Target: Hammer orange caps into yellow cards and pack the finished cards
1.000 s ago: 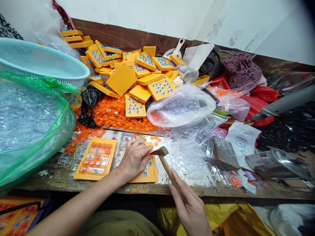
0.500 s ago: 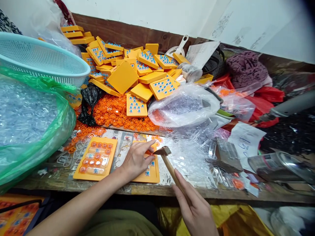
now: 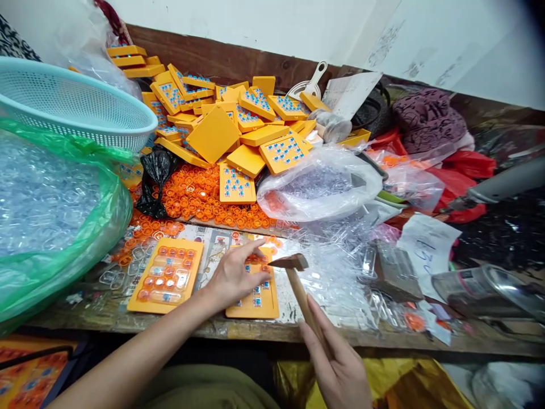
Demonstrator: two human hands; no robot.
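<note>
My right hand [image 3: 334, 355] is wrapped round the wooden handle of a small hammer [image 3: 293, 262], its metal head raised beside the right edge of an orange-yellow panel [image 3: 251, 309]. That panel lies flat at the bench's front edge and carries blue switches and orange round caps. Over its left part rests my left hand [image 3: 234, 275], thumb and index finger spread apart with nothing visible between them. It hides some of the panel. To the left lies a second panel [image 3: 164, 275], fitted with orange round caps and clear oblong ones.
A heap of yellow panels [image 3: 213, 133] and loose orange rings [image 3: 196, 196] fills the back. At left stand a green bag of clear caps [image 3: 114, 193] and a blue basket [image 3: 128, 122]. A white bag [image 3: 276, 207] and a metal block [image 3: 395, 270] sit to the right.
The hammer head has shifted slightly right, away from my left fingers. My left thumb and index finger have spread apart, showing more of the panel and its caps.
</note>
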